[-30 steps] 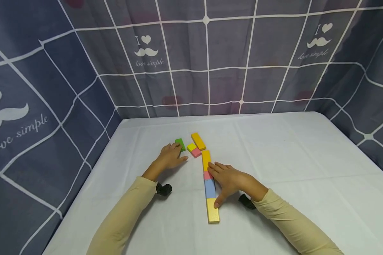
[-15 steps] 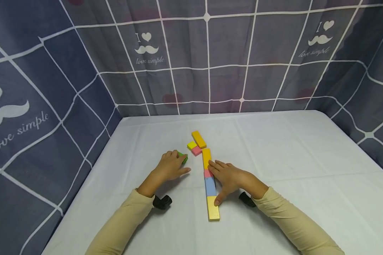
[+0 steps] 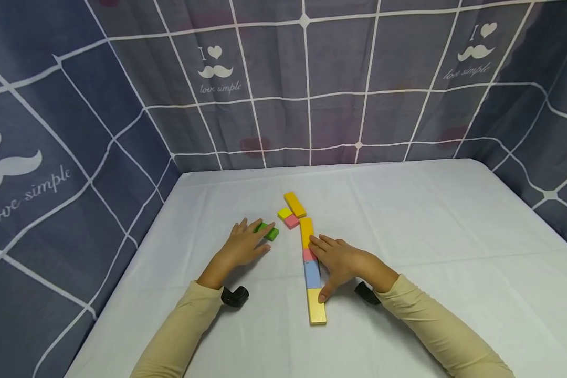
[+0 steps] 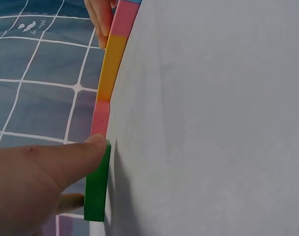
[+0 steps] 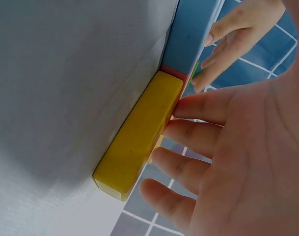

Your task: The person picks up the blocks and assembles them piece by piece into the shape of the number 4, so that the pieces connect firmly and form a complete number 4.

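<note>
- My left hand (image 3: 242, 248), fingers loose, one across the smooth green oblong block (image 3: 270, 233), just below frame centre: a stray push could skew it.
- My right hand (image 3: 342, 262), fingers extended, ungrasping, beside the yellow-pink-blue block row (image 3: 313, 274), lower centre: uneven pressure could bend it.

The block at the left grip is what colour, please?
Green; the block shows best in the left wrist view.

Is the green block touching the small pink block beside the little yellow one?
Apart. The head view shows a strip of white tablecloth between the green block and the small pink block.
</note>
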Demonstrator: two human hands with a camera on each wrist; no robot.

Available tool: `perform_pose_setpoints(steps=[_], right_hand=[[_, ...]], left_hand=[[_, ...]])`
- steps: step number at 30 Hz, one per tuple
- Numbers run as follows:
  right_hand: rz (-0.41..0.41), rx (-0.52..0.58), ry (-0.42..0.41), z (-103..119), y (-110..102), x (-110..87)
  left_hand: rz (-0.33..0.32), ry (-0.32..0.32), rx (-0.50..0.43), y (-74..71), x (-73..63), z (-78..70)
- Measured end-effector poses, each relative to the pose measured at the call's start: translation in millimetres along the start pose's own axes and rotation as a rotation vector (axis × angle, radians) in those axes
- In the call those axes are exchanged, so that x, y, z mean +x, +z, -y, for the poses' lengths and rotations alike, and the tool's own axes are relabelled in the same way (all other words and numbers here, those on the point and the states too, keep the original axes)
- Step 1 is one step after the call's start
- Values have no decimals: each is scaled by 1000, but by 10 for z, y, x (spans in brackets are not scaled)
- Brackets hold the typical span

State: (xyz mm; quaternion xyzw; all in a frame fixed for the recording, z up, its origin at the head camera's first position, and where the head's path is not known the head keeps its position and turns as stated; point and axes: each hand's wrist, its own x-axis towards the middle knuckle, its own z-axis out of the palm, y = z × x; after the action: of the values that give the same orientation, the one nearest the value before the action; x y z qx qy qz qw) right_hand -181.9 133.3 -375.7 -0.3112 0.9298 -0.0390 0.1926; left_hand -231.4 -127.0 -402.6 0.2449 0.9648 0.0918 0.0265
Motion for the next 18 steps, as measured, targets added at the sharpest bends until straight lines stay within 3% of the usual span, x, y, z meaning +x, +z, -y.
perform_pose_setpoints(steps=[4, 8, 18], right_hand=[[3, 4, 0, -15, 1, -19], [1, 12, 0, -23, 0, -18], [4, 16, -7, -14, -18, -13]], left_hand=[[4, -8, 31, -37, -8, -57], [-28, 6, 39, 20, 5, -85], [-34, 143, 58, -32, -78, -270]])
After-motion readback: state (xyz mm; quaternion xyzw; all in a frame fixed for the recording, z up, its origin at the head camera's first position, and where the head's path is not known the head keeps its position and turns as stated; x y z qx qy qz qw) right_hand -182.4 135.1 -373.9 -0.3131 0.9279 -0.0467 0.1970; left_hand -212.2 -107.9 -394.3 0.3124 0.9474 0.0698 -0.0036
